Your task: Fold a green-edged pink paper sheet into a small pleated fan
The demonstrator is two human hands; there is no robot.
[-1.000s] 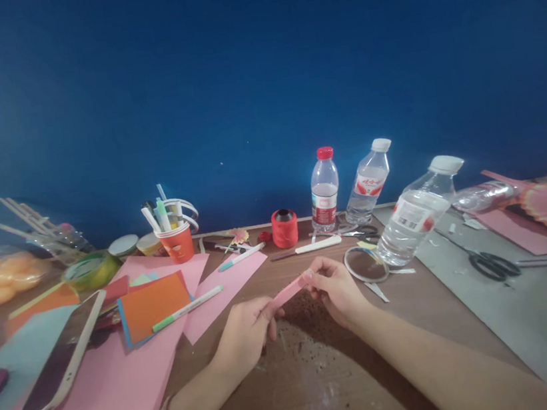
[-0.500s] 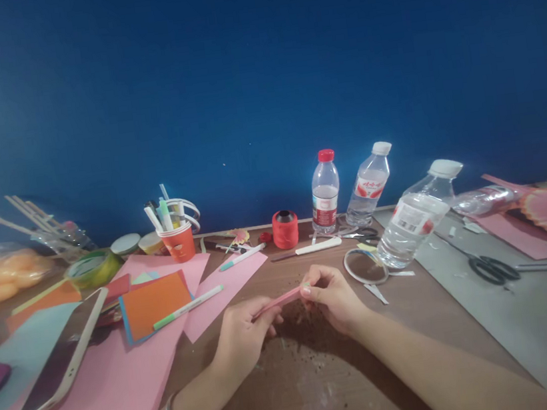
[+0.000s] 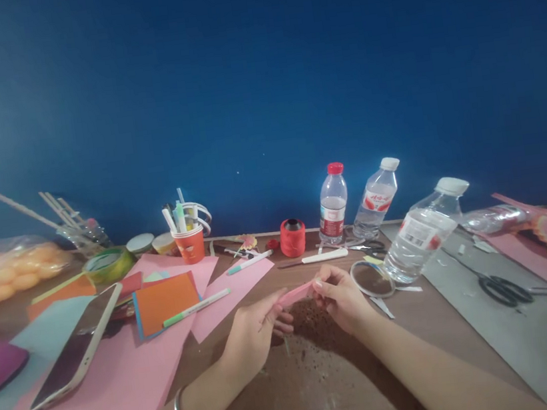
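Note:
A narrow pink paper strip is stretched between my two hands above the brown table. My left hand pinches its left end between thumb and fingers, the other fingers curled below. On the right end, the thumb and fingertips of my right hand are closed. Whether the strip is folded, I cannot tell. Dark crumbs are scattered on the table under the hands. Beyond them lie a white-handled knife and a red spool of thread.
Pink paper, a tablet-like device and orange cards lie left. A cup of pens stands behind. On the right are water bottles, a tape ring, black-handled scissors and a grey mat.
The strip shows more of its broad face now, and my left fingers have spread slightly beneath it. The view has shifted a little, moving everything on the table right and slightly down.

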